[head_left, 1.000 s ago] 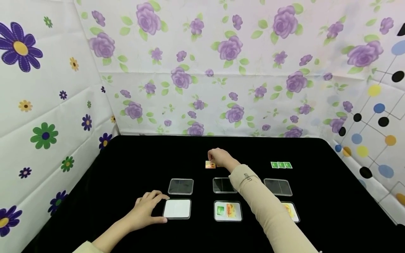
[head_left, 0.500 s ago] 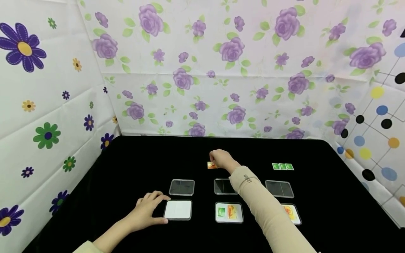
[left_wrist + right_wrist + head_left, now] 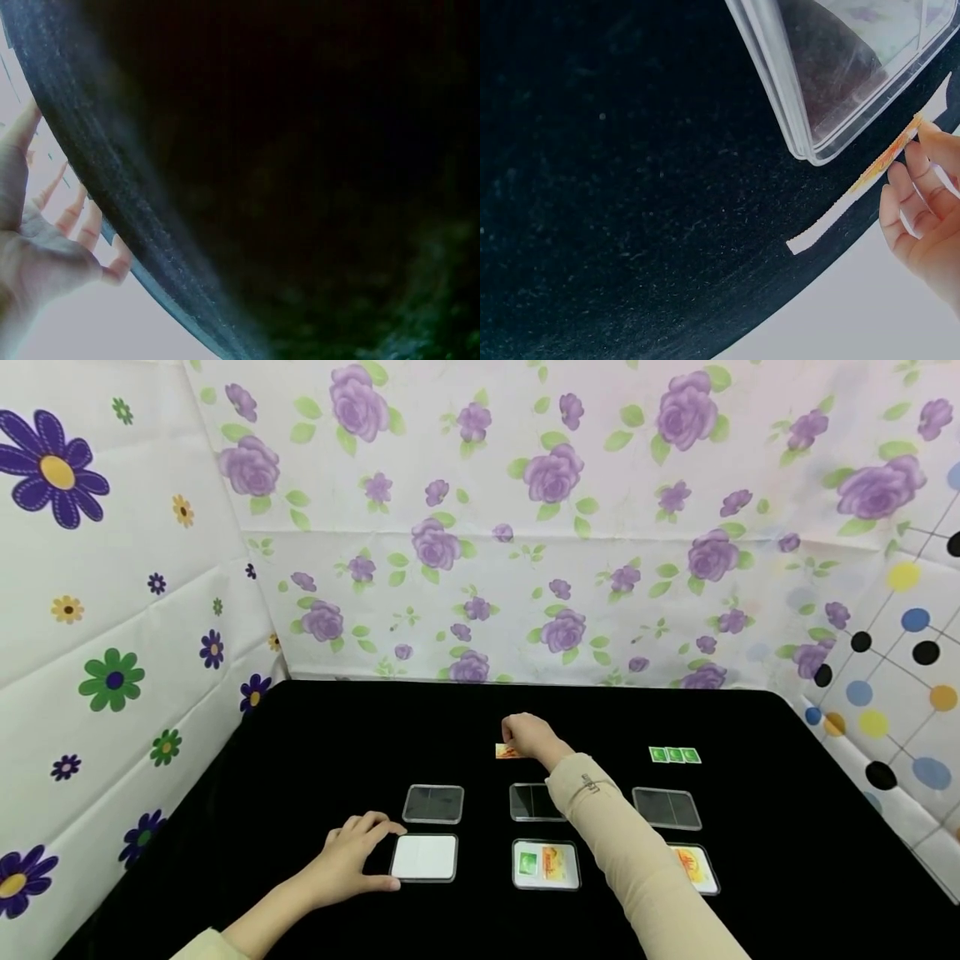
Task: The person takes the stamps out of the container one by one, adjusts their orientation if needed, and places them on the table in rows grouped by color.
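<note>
In the head view, my left hand point(image 3: 352, 860) rests on the black cloth, with thumb and index finger spread at the left corners of a clear case with a blank white insert point(image 3: 424, 857). The left wrist view shows those fingers extended. Farther back, my right hand point(image 3: 532, 737) reaches down with curled fingers over a small orange-and-yellow picture card point(image 3: 506, 751) and covers part of it. In the right wrist view, the thumb and fingertips point(image 3: 930, 131) pinch at the card strip point(image 3: 885, 161), which lies close to the cloth and is seen almost edge-on.
Clear dark cases stand in a row: left point(image 3: 433, 804), middle point(image 3: 528, 802) and right point(image 3: 666, 808). In front are a case with green and orange pictures point(image 3: 546, 864) and another point(image 3: 696, 868) partly behind my right sleeve. Green cards point(image 3: 675, 755) lie back right. Floral cloth point(image 3: 465, 527) hangs behind.
The whole head view has shifted slightly, so the cases and cards sit a little farther right. Both hands keep nearly the same places relative to the things beside them.
</note>
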The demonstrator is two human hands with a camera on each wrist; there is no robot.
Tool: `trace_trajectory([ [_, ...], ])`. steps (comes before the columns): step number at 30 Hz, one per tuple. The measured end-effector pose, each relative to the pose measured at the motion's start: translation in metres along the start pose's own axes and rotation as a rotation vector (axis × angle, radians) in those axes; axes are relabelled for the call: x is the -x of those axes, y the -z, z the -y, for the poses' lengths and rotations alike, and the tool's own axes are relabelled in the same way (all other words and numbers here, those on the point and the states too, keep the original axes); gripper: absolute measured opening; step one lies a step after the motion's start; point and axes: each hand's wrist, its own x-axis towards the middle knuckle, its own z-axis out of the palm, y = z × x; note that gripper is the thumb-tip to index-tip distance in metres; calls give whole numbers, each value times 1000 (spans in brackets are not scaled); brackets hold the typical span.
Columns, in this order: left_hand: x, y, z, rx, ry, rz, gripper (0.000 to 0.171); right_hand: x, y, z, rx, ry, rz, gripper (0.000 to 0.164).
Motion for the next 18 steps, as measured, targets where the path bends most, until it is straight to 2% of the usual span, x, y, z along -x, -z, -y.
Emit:
trace_trajectory([
  [9,-1,1,-1,2,0,-4,63,0,2,2,30,-3,-17,14],
  [18,0,0,0,-5,2,-4,63,5,5,2,-26,32,42,11],
])
